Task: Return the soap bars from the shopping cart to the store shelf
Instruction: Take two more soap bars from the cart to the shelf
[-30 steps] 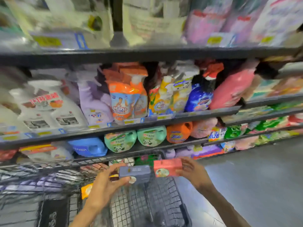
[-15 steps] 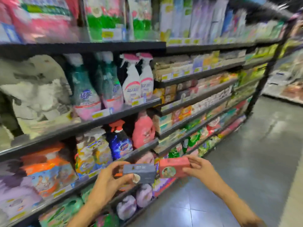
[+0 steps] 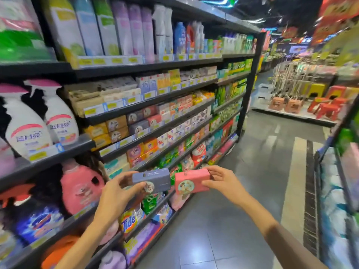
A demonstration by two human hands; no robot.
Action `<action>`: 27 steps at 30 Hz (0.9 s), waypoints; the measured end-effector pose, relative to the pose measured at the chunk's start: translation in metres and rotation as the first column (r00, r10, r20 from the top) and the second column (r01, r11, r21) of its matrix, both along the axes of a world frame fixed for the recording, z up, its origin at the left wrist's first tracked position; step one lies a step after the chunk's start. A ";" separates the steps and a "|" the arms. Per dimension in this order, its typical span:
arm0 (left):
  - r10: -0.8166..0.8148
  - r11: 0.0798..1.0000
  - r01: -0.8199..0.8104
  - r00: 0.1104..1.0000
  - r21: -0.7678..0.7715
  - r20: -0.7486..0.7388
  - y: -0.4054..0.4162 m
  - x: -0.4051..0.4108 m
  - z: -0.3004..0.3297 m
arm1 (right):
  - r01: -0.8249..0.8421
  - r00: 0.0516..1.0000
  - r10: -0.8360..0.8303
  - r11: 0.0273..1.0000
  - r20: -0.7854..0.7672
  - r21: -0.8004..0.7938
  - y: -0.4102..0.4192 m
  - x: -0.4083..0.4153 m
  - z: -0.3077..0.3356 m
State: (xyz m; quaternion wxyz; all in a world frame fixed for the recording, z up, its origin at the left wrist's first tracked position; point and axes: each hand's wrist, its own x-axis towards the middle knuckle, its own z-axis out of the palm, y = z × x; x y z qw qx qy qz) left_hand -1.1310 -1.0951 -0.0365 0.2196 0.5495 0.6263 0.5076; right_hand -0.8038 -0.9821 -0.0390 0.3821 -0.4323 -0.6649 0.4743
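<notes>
A: What differs from half a second ago?

B: The view has swung further right along the aisle. The two white spray bottles (image 3: 41,115) that sat near the middle of the frame are now at the left edge, and the rows of boxed soap on the store shelf (image 3: 147,102) fill the centre. A second ago the shopping cart lay under the hands; it is out of the picture now. The hands hold the same boxes as before.

A: And the hands themselves?

B: The left hand (image 3: 116,193) has its fingers (image 3: 121,176) and thumb curled round the left end of the grey-blue soap box (image 3: 152,180). The right hand (image 3: 223,180) pinches the right end of the pink soap box (image 3: 191,181), thumb below, fingers above. Both boxes sit at lower centre of the frame, side by side and just apart, in front of the lower shelves and not touching them.

A: Anything hard to make out?

B: The print on both boxes is too small to read. The shelves at the left and bottom edges are smeared, and the rack at the right edge is cut off and blurred.

A: Counts?

B: Two hands, two soap boxes held, one in each. Two spray bottles. The boxes on the shelf are too many and too blurred to count.
</notes>
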 end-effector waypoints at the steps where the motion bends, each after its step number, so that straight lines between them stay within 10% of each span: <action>1: 0.002 1.000 -0.002 1.000 -0.001 -0.014 0.015 0.006 0.001 | 0.007 1.000 -0.007 1.000 -0.001 0.003 0.012 0.009 0.001; 16: 0.153 0.986 -0.158 0.985 0.061 0.083 0.246 0.016 0.004 | 0.002 0.997 0.000 1.000 -0.079 0.022 0.256 0.008 0.007; 27: 0.521 0.850 -0.524 0.852 0.058 0.054 0.333 -0.050 0.017 | -0.300 0.950 0.305 0.951 -0.066 0.072 0.430 -0.108 0.016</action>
